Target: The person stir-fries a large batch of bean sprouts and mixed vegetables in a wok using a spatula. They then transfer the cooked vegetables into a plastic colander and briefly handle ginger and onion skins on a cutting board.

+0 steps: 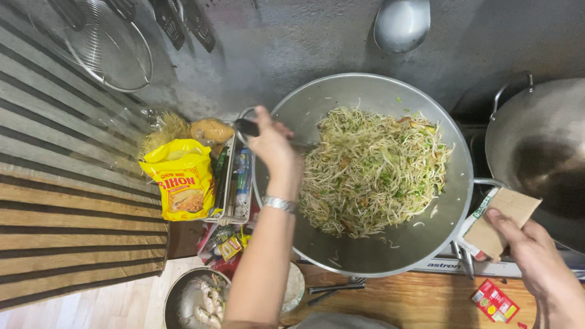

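Kitchen corner, viewed from above: grey stained wall behind a stove, wooden counter edge (pixel 390 301) in front, slatted dark-and-light surface at far left. A large metal wok (pixel 390 250) sits on the stove and holds a heaped mass of thin noodles (pixel 372 170) mixed with green bits and pale vegetable pieces; the heap fills the middle and back of the pan, while the near inner wall is mostly bare with a few stray strands. The left hand (pixel 274 146) is at the wok's left rim, fingers curled tight around the dark handle of a utensil (pixel 247 128); its shaft runs from the fist toward the noodles, which lie just to the right of the hand, and its working end is hidden in the heap. A metal wristwatch (pixel 280 204) is on that wrist. The right hand (pixel 533 250) is at the wok's right rim, thumb and fingers pinching a folded piece of cardboard (pixel 503 222) against the wok's side handle (pixel 487 181); the noodles lie well to its left. A second wok (pixel 542 152) stands at right. A yellow noodle packet (pixel 181 180) leans by a wire rack (pixel 234 183) at left. A bowl of cooked meat pieces (pixel 198 298) sits below, and a small red packet (pixel 495 301) lies on the counter.
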